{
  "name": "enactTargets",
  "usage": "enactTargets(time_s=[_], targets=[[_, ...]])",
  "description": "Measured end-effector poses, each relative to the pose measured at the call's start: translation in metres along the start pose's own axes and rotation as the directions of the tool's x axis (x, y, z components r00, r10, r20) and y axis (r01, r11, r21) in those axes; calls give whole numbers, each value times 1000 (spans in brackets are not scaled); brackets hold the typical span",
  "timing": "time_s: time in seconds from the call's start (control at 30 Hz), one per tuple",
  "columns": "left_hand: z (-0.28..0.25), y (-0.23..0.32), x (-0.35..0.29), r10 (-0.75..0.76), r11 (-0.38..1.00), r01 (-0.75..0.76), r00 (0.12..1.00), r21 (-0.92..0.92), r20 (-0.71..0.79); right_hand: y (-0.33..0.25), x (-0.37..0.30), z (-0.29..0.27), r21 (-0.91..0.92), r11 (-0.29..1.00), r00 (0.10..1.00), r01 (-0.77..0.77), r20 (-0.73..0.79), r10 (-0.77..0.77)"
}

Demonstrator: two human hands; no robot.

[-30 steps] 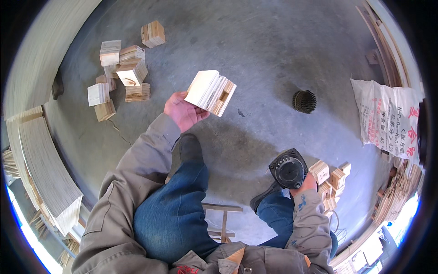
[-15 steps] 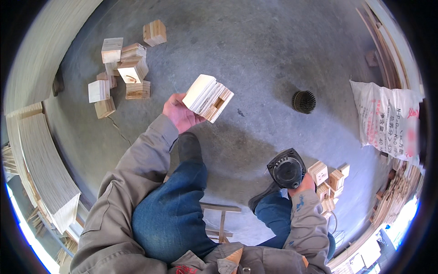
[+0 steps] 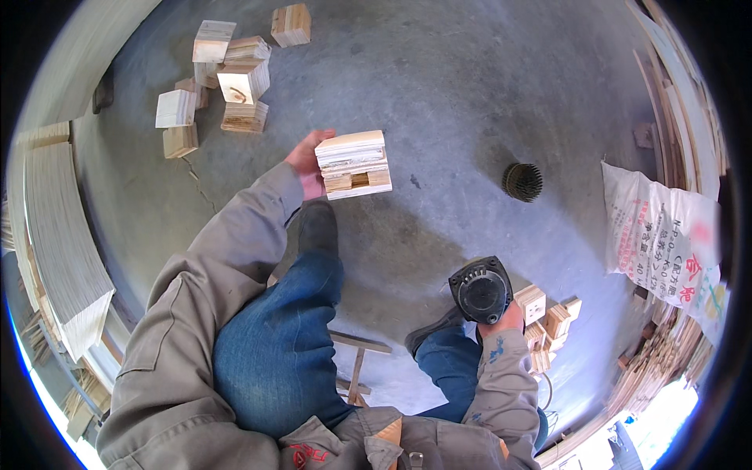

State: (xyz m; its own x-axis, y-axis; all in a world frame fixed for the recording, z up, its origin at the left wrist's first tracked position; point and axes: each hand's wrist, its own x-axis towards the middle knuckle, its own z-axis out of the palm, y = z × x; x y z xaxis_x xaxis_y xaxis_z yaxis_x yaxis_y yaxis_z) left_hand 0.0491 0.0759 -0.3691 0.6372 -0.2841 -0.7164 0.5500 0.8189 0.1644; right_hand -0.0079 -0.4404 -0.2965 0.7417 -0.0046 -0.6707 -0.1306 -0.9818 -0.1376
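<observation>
My left hand (image 3: 306, 163) grips a layered wood block (image 3: 356, 149) by its left side, above the floor ahead of my left foot. The block's near face has stacked plies and a rectangular notch low down. At lower right, my right hand (image 3: 507, 319) is closed around a black pneumatic nail gun (image 3: 480, 291). The gun's round cap faces up; its nose and most of its handle are hidden beneath. Gun and block are well apart. A coil of nails (image 3: 522, 182) stands on the floor to the right of the block.
Several wood blocks (image 3: 243, 82) lie in a pile at far left. More small blocks (image 3: 558, 319) sit beside my right hand. A white printed sack (image 3: 658, 235) leans at right by stacked boards (image 3: 666, 345). Plywood sheets (image 3: 63, 235) line the left. A wooden stool leg (image 3: 356, 372) shows between my legs.
My left hand has turned the wood block so its notched face now points toward me. My right hand holds the nail gun much as before. The whole view has shifted slightly.
</observation>
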Motion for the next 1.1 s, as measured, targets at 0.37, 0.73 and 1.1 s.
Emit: enactTargets(time_s=[0.37, 0.73, 1.1], targets=[[-11, -5, 0, -65, 976, 68, 998, 208, -21, 4, -3, 11, 951, 173, 966, -258, 251, 59], [4, -15, 3, 65, 956, 28, 950, 292, -305, 16, 10, 7, 888, 447, 980, -109, 171, -100], [5, -22, 10, 14, 897, 171, 910, 407, -413, -5, 0, -15, 475, 880, 984, -8, 161, -78]])
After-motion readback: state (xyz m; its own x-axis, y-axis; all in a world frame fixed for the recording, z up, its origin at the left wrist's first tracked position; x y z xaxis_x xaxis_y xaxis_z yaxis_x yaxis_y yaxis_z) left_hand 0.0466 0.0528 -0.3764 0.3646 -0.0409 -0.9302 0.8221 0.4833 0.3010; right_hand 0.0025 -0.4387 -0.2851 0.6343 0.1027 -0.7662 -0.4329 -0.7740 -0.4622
